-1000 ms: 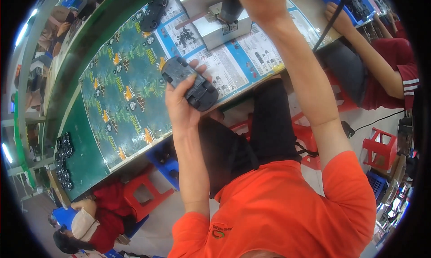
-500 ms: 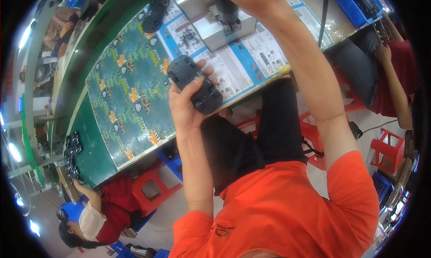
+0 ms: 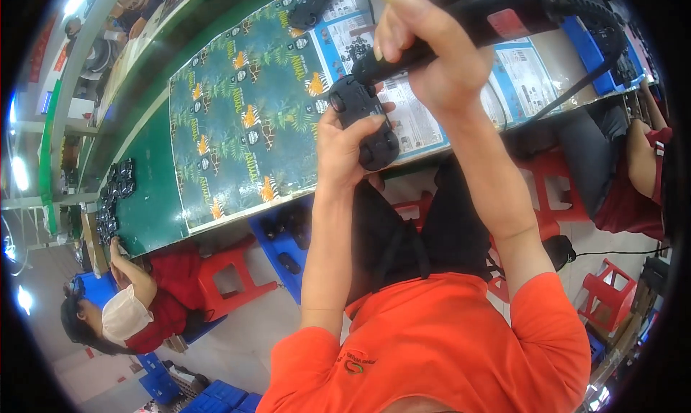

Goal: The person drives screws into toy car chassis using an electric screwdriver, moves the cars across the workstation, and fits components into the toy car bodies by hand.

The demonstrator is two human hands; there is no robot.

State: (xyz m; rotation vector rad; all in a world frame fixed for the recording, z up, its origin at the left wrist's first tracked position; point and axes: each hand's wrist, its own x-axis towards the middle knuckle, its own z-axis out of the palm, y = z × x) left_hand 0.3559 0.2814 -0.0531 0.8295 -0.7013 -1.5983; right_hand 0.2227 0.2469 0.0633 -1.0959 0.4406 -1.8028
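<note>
My left hand [image 3: 338, 150] grips a black toy car chassis [image 3: 368, 118], its thumb across the upper face and wheel recesses showing at the ends. In my right hand [image 3: 450, 71] is a black electric screwdriver [image 3: 482, 21], lying slanted with its cord trailing off to the right. Its front end is at the far end of the chassis; whether the bit touches a screw cannot be seen. Beyond the chassis, a scatter of small dark screws [image 3: 356, 48] lies on the printed sheet. Another black car part [image 3: 314, 4] rests farther off on the table.
Patterned sheeting [image 3: 230, 125] covers the green table [image 3: 151, 208]. Black parts [image 3: 119, 190] line its left end, near a seated person [image 3: 133, 298]. A blue bin [image 3: 579, 46] stands at the right, near another person. Below the table edge is a blue tray [image 3: 288, 258].
My right hand has brought the screwdriver from the metal block back to the chassis, tilting it over. The view has shifted, and the chassis sits farther right in it, still in my left hand.
</note>
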